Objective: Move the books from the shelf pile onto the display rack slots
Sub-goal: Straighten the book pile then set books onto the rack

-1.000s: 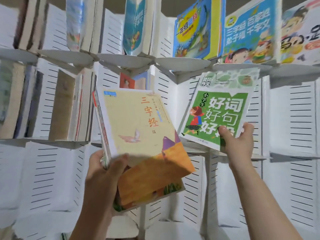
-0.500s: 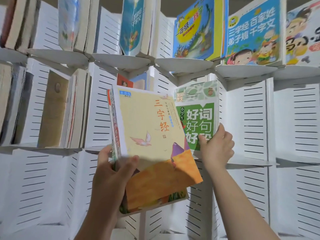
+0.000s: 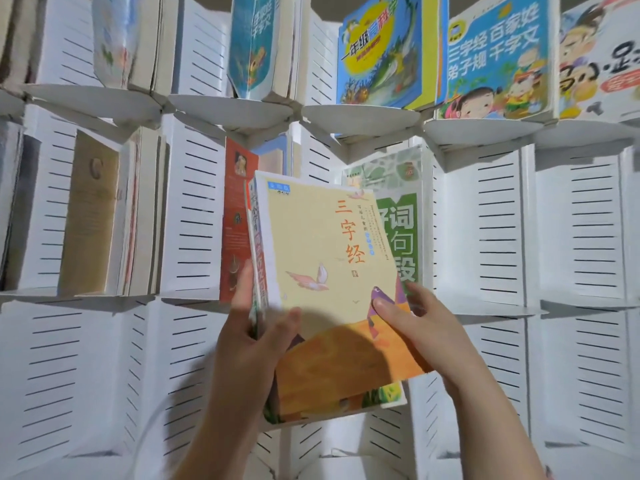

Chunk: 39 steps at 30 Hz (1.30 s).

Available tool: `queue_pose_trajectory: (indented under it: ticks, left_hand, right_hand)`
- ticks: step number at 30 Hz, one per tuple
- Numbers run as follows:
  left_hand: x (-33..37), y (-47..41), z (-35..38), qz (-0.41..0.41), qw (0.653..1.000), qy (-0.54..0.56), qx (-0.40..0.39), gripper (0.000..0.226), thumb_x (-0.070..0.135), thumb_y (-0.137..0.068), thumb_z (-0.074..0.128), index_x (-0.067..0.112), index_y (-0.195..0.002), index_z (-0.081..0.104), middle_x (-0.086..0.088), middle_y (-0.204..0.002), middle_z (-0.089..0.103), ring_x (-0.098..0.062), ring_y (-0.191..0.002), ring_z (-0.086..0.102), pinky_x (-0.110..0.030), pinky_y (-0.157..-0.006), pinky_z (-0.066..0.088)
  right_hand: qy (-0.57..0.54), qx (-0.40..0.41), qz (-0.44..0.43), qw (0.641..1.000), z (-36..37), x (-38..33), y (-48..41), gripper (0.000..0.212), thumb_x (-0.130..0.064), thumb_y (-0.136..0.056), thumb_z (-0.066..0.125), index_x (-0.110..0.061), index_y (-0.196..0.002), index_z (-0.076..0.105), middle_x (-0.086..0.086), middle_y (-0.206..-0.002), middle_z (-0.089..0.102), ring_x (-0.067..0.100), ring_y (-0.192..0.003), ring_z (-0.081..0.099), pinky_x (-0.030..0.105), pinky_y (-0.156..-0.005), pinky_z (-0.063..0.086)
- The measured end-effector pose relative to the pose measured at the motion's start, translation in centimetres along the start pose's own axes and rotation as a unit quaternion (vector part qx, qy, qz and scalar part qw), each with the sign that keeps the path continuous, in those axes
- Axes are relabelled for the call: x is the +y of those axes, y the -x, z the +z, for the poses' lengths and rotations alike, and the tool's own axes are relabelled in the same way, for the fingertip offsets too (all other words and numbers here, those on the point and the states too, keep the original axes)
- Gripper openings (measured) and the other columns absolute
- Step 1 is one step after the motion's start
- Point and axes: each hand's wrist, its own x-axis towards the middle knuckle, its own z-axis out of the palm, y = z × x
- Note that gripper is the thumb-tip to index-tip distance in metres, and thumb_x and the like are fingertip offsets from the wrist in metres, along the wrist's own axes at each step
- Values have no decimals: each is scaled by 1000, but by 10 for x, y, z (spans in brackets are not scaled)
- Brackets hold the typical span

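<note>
A small stack of books is held in front of the white display rack [image 3: 485, 220]. The front one is a yellow and orange book [image 3: 322, 278] with red characters. My left hand [image 3: 256, 337] grips the stack at its lower left, thumb on the cover. My right hand [image 3: 419, 327] holds the yellow book's right edge, thumb on the cover. Behind it a green book [image 3: 398, 216] stands upright in a middle-row slot. A red book [image 3: 237, 216] stands in the slot to its left.
The top row holds colourful children's books [image 3: 495, 60] facing out. Older books [image 3: 93, 216] fill the left middle slots. The slotted compartments at the right [image 3: 585, 220] and the lower row [image 3: 86, 375] hold no books.
My right hand set the green book upright in the middle slot, let it go, and came down onto the yellow book's right edge. The held stack rose towards the rack.
</note>
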Motion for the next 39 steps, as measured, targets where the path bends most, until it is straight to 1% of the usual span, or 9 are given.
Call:
queue_pose_trajectory:
  ticks: [4, 8, 16, 19, 22, 25, 29, 34, 39]
  left_hand:
    - [-6, -5, -1, 16, 1000, -16, -9, 78, 39, -60, 69, 52, -131, 40, 6, -94, 73, -24, -83, 69, -49, -77, 56]
    - [-6, -8, -3, 22, 999, -26, -31, 85, 48, -56, 69, 51, -134, 35, 4, -103, 71, -24, -91, 69, -53, -83, 53]
    - [0, -16, -2, 66, 995, -58, -38, 64, 35, -74, 58, 41, -135, 40, 7, -109, 70, -14, -100, 67, -41, -89, 52]
    - [6, -13, -4, 63, 995, -78, -8, 57, 27, -82, 59, 43, -134, 41, -3, -91, 72, -32, -83, 68, -47, -72, 57]
    - [15, -11, -14, 58, 993, -99, 24, 55, 31, -81, 60, 53, -128, 42, -17, -87, 68, -46, -77, 62, -59, -65, 53]
    - [18, -10, -28, 74, 988, -135, 21, 62, 49, -71, 55, 56, -130, 37, -7, -80, 71, -35, -70, 67, -52, -62, 57]
    - [14, -11, -36, 70, 984, -159, 42, 69, 54, -68, 53, 56, -133, 32, 7, -82, 71, -5, -64, 67, -20, -53, 54]
    - [18, -12, -34, 51, 988, -134, 62, 56, 41, -75, 66, 70, -110, 33, 9, -76, 71, -15, -71, 70, -38, -65, 58]
    - [19, -14, -27, 44, 993, -98, 48, 58, 32, -79, 67, 67, -114, 38, 0, -77, 72, -27, -76, 70, -47, -68, 58]
  right_hand:
    - [-51, -74, 16, 996, 2, 2, 3, 31, -42, -77, 74, -19, -96, 68, -3, -84, 75, 12, -74, 70, 27, -70, 54]
    - [-173, -30, 22, 984, 4, 8, 3, 16, -22, -81, 71, -10, -91, 70, 7, -77, 75, 15, -58, 68, 20, -49, 50]
    - [-217, 95, -22, 971, 9, 18, -11, 17, -28, -85, 68, -12, -82, 66, 5, -75, 72, 24, -70, 67, 38, -73, 56]
    - [-186, 178, -40, 965, 15, 16, -20, 22, -36, -82, 70, -16, -86, 62, -2, -84, 73, 25, -86, 68, 42, -82, 53]
    - [-158, 281, -63, 944, 10, 1, -30, 21, -33, -85, 67, -16, -86, 56, -12, -79, 62, 20, -81, 60, 31, -72, 44]
    - [-115, 360, -89, 921, -6, -12, -45, 26, -34, -87, 63, -12, -94, 50, -9, -77, 54, 20, -81, 51, 27, -69, 32]
    - [-68, 413, -86, 904, -20, -20, -63, 28, -35, -88, 59, -13, -92, 42, 0, -89, 53, 22, -82, 46, 26, -68, 28]
    - [-25, 428, -84, 900, -23, -10, -66, 30, -33, -88, 60, -12, -89, 39, 3, -86, 53, 26, -80, 47, 28, -66, 29]
    - [71, 389, -92, 914, -3, -1, -68, 25, -31, -89, 59, -12, -90, 42, 8, -83, 56, 34, -84, 55, 36, -67, 37]
